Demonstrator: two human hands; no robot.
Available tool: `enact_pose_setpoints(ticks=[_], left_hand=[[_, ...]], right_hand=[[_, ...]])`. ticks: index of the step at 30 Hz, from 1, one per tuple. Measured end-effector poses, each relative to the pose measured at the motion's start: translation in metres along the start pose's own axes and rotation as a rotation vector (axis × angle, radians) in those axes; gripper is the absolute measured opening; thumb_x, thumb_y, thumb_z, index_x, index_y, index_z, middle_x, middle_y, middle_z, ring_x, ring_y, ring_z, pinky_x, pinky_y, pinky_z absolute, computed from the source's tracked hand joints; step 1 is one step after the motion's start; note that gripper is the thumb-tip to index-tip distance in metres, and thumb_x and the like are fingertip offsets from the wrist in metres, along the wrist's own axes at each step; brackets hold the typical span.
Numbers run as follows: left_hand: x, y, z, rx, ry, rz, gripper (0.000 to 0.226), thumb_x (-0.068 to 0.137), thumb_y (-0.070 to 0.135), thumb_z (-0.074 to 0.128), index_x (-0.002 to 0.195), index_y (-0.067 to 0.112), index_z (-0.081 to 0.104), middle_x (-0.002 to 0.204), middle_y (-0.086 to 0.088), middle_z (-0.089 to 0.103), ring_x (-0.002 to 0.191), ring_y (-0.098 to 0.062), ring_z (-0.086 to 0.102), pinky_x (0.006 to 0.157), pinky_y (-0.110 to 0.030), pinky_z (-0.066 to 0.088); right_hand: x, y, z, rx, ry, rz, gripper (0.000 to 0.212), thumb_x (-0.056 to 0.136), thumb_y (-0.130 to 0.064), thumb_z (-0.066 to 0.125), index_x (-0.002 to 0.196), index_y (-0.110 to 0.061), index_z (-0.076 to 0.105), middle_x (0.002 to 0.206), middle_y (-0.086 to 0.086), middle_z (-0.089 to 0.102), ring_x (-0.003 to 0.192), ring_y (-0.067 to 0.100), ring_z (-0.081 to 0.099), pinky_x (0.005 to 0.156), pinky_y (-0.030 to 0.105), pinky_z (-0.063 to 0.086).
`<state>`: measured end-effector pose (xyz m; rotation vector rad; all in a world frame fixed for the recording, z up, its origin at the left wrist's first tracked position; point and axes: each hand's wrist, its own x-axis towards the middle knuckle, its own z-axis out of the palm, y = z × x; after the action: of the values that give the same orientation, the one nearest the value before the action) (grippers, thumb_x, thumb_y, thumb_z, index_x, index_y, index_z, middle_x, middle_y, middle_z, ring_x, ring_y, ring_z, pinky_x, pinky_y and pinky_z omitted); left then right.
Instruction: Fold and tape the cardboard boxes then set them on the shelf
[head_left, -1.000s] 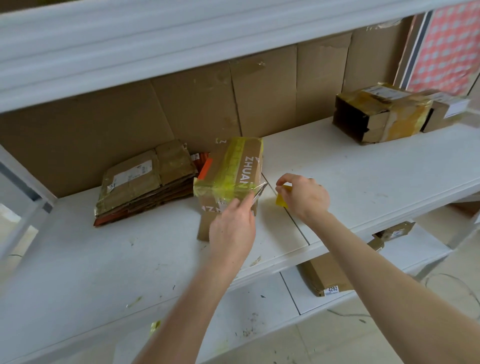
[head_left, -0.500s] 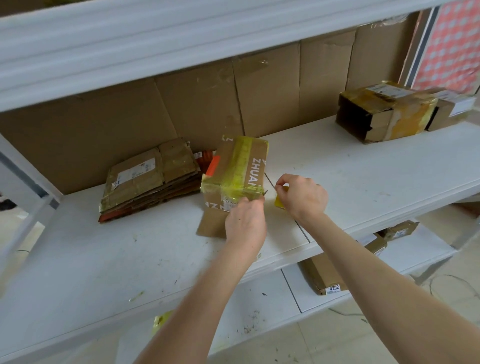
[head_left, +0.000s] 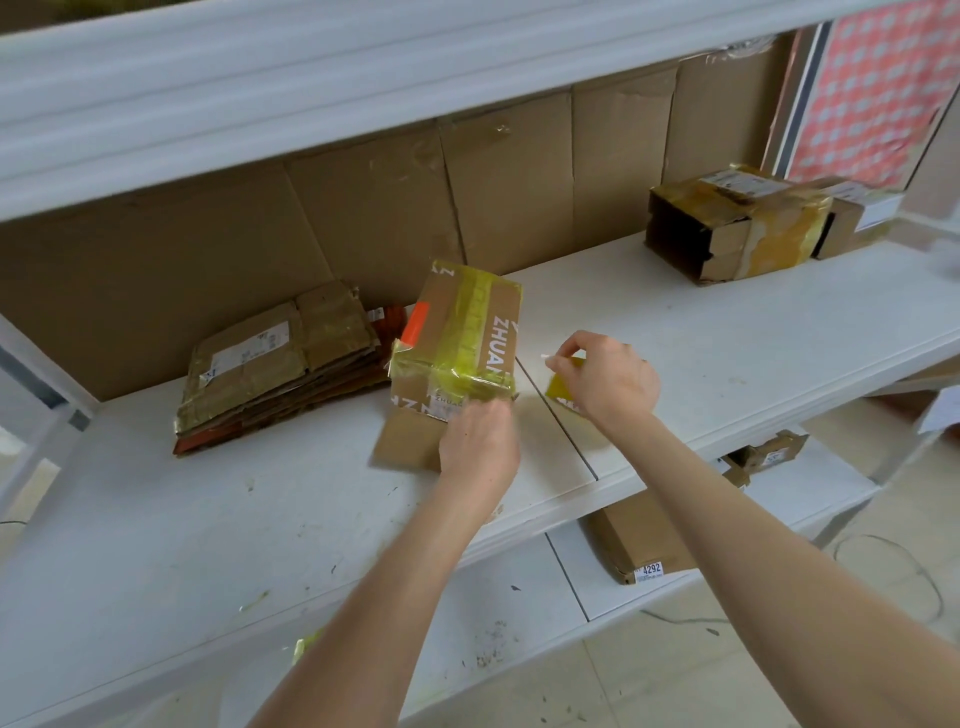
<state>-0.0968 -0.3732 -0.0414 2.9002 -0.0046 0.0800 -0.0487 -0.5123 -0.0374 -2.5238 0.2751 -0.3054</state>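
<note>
The cardboard box (head_left: 462, 338), wrapped in yellow tape, stands on the middle shelf (head_left: 208, 519) with one brown flap lying flat towards the person. The left hand (head_left: 480, 441) rests on the box's near face at the lower edge of the tape. Its fingers are bent down and hidden behind its back, so whether they pinch or only press cannot be told. The right hand (head_left: 605, 376), just beside the box, curls its fingers round a yellow tape roll (head_left: 563, 387), which is mostly hidden.

A stack of flattened boxes (head_left: 275, 364) lies close on the box's left. Two taped boxes (head_left: 727, 223) sit well apart at the far right.

The shelf is white and scuffed, with cardboard backing (head_left: 363, 208) behind it and an upper shelf (head_left: 260, 78) overhead. On the lower shelf (head_left: 519, 597) lies a flat box (head_left: 639, 540) labelled 4292. A red-and-white patterned sheet (head_left: 883, 88) hangs at the upper right.
</note>
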Motion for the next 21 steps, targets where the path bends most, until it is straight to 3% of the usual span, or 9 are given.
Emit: enact_pose_setpoints(ticks=[3, 6, 9, 11, 13, 16, 21], left_hand=[[-0.014, -0.018, 0.011, -0.139, 0.025, 0.036, 0.041, 0.093, 0.003, 0.043, 0.127, 0.022, 0.057, 0.11, -0.008, 0.065, 0.099, -0.029, 0.06, 0.073, -0.037, 0.049], [-0.027, -0.04, 0.009, -0.327, 0.277, 0.077, 0.033, 0.094, 0.014, 0.049, 0.125, 0.023, 0.056, 0.102, -0.001, 0.068, 0.091, -0.023, 0.063, 0.072, -0.037, 0.051], [-0.026, -0.074, -0.004, -0.447, 0.477, -0.021, 0.029, 0.094, 0.022, 0.053, 0.122, 0.026, 0.059, 0.099, 0.006, 0.067, 0.085, -0.013, 0.062, 0.066, -0.028, 0.05], [-0.02, -0.107, -0.013, -0.448, 0.539, -0.119, 0.026, 0.094, 0.026, 0.053, 0.12, 0.029, 0.059, 0.097, 0.01, 0.064, 0.08, -0.007, 0.059, 0.058, -0.019, 0.041], [-0.015, -0.145, -0.017, -0.413, 0.548, -0.224, 0.023, 0.094, 0.026, 0.053, 0.116, 0.028, 0.06, 0.093, 0.006, 0.065, 0.079, -0.014, 0.06, 0.058, -0.025, 0.04], [-0.013, -0.196, -0.012, -0.329, 0.48, -0.366, 0.024, 0.093, 0.016, 0.054, 0.116, 0.018, 0.062, 0.1, -0.008, 0.067, 0.09, -0.03, 0.061, 0.07, -0.033, 0.043], [-0.023, -0.252, 0.006, -0.154, 0.29, -0.493, 0.024, 0.094, 0.014, 0.049, 0.113, 0.014, 0.063, 0.101, -0.01, 0.059, 0.082, -0.028, 0.055, 0.067, -0.037, 0.046]], right_hand=[[0.002, 0.013, -0.003, 0.159, 0.035, 0.096, 0.013, 0.089, -0.048, 0.056, 0.089, -0.036, 0.06, 0.092, 0.003, 0.063, 0.084, 0.028, 0.06, 0.071, 0.036, 0.053], [0.0, 0.009, -0.003, 0.385, 0.077, 0.05, 0.009, 0.089, -0.042, 0.058, 0.089, -0.035, 0.064, 0.09, -0.003, 0.06, 0.086, 0.022, 0.056, 0.071, 0.034, 0.052], [-0.003, -0.014, -0.004, 0.513, 0.099, -0.005, 0.007, 0.088, -0.04, 0.058, 0.088, -0.036, 0.064, 0.083, -0.011, 0.055, 0.085, 0.017, 0.056, 0.068, 0.031, 0.051], [-0.005, -0.028, -0.006, 0.506, 0.119, -0.029, 0.007, 0.087, -0.04, 0.058, 0.086, -0.036, 0.064, 0.077, -0.014, 0.054, 0.083, 0.016, 0.055, 0.066, 0.03, 0.049], [-0.009, -0.039, -0.008, 0.482, 0.122, -0.065, 0.007, 0.086, -0.041, 0.059, 0.084, -0.036, 0.063, 0.072, -0.016, 0.053, 0.082, 0.016, 0.056, 0.066, 0.03, 0.048], [-0.019, -0.06, -0.012, 0.492, 0.116, -0.15, 0.01, 0.084, -0.043, 0.062, 0.074, -0.04, 0.062, 0.069, -0.019, 0.055, 0.079, 0.013, 0.056, 0.063, 0.027, 0.044], [-0.041, -0.103, -0.003, 0.645, -0.029, -0.279, 0.014, 0.083, -0.038, 0.066, 0.07, -0.043, 0.063, 0.077, -0.021, 0.064, 0.082, 0.006, 0.059, 0.067, 0.026, 0.047]])
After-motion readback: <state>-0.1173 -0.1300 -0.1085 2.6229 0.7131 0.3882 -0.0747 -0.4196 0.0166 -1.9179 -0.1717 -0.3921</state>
